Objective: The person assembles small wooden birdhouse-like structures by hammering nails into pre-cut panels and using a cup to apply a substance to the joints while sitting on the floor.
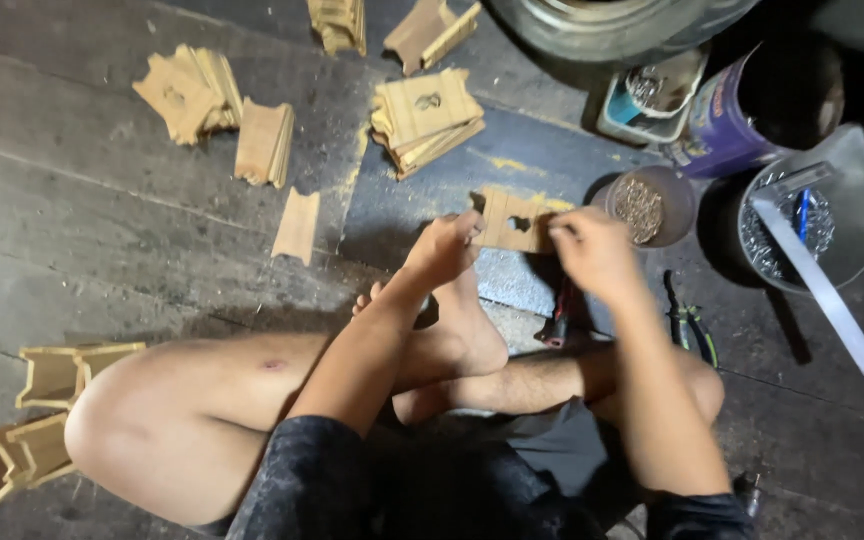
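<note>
I sit cross-legged on a dark wooden floor. My left hand (444, 248) and my right hand (592, 250) both grip a small flat wooden piece (512, 220) with a cut-out hole, held just above the floor between them. The left hand pinches its left edge, the right hand its right edge. A round container of small metal bits (644, 206) stands right beside my right hand.
Stacks of similar cut wooden pieces (424, 118) (192, 92) (266, 142) lie ahead, a single piece (298, 226) nearer. Assembled wooden frames (27, 430) sit at my left knee. A purple can (742, 110), a tub with a metal ruler (814, 270), and pliers (690, 322) are on the right.
</note>
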